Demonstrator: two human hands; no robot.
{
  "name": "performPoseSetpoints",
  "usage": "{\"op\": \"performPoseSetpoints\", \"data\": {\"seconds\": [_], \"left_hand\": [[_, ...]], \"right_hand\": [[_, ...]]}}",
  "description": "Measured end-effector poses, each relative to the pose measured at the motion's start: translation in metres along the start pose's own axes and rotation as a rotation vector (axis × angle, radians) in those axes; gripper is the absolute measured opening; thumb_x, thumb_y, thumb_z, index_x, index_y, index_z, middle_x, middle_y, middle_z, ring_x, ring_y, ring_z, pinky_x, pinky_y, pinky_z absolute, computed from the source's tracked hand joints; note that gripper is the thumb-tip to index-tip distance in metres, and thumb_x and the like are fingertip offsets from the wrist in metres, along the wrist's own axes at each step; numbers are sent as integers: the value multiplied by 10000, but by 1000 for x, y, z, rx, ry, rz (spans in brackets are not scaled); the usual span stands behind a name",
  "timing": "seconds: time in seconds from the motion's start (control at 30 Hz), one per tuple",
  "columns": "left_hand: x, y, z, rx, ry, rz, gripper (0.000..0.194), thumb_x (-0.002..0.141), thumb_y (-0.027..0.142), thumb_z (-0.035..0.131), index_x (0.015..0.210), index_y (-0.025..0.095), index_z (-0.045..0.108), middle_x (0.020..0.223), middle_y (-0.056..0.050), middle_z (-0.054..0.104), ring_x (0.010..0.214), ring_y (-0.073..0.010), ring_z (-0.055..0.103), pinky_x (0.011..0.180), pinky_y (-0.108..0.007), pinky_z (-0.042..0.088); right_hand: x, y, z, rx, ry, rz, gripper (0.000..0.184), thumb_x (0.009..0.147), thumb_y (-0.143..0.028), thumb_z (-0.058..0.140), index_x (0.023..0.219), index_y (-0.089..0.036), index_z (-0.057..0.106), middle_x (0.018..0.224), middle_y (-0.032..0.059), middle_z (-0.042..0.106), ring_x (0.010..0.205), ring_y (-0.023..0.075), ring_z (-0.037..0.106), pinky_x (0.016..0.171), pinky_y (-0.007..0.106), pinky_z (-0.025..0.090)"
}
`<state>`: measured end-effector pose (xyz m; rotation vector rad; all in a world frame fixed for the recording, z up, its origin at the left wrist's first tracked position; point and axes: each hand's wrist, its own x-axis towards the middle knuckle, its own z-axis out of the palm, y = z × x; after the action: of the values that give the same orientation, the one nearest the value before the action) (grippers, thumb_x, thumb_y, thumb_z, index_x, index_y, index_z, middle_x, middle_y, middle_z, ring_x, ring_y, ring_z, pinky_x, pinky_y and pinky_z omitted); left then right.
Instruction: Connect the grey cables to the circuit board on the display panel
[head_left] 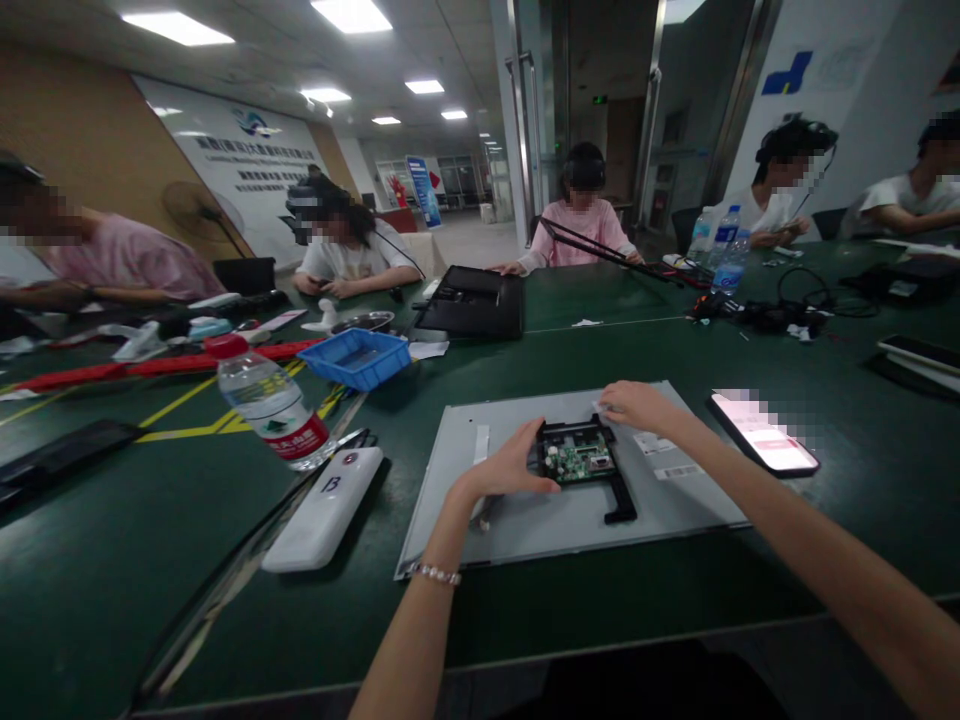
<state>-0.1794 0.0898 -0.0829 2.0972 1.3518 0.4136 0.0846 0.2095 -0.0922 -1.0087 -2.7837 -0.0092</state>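
Note:
A black plastic frame holding a green circuit board lies on the back of a grey, metal-backed display panel. My left hand grips the frame's left side, thumb at the near edge and fingers at the far one. At its far right corner, the fingers of my right hand are pinched together. A small whitish bit shows by those fingertips; what they hold is too small to make out. White labels are stuck on the panel, right of the frame.
To the left are a white device marked "13", a water bottle and a blue tray. A lit phone lies right of the panel. Across the green table rests a black monitor casing. Several people sit around the table.

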Motion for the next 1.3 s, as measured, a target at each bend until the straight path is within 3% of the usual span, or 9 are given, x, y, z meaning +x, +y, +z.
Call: {"op": "performPoseSetpoints", "data": {"seconds": [0.13, 0.5, 0.77, 0.97, 1.3], "left_hand": [[-1, 2, -1, 0, -10, -17, 1104, 600, 512, 723, 1443, 135, 117, 1498, -170, 160, 1368, -325, 186, 1132, -458, 166], [-1, -3, 1, -4, 6, 23, 1095, 601, 503, 716, 1447, 159, 113, 1496, -164, 174, 1364, -338, 193, 1125, -483, 166], [1, -3, 2, -1, 16, 34, 1093, 590, 480, 726, 1440, 132, 134, 1483, -172, 205, 1359, -336, 205, 1126, -480, 174], [1, -3, 3, -2, 15, 37, 1077, 599, 490, 718, 1443, 170, 130, 1487, -156, 205, 1364, -339, 192, 1123, -499, 166], [1, -1, 3, 18, 4, 5, 1082, 602, 498, 716, 1438, 138, 132, 1494, -162, 182, 1369, -320, 190, 1135, -456, 166]], "right_hand": [[5, 2, 1, -56, -14, -59, 215, 877, -238, 514, 986, -133, 666, 1014, 121, 673, 986, 219, 607, 854, 295, 439], [4, -1, 1, -3, 54, 50, 233, 917, -239, 448, 949, -174, 670, 988, 89, 672, 940, 201, 617, 799, 285, 451], [3, -33, -14, -93, 65, -92, 241, 919, -209, 427, 947, -153, 661, 968, 105, 677, 944, 215, 609, 803, 298, 429], [1, -47, -8, -76, 19, -67, 256, 912, -204, 435, 872, -152, 683, 900, 110, 697, 881, 226, 621, 759, 297, 424], [-6, -48, 3, -129, 64, -105, 204, 877, -147, 467, 849, -136, 668, 892, 110, 686, 887, 232, 607, 811, 323, 399]]}}
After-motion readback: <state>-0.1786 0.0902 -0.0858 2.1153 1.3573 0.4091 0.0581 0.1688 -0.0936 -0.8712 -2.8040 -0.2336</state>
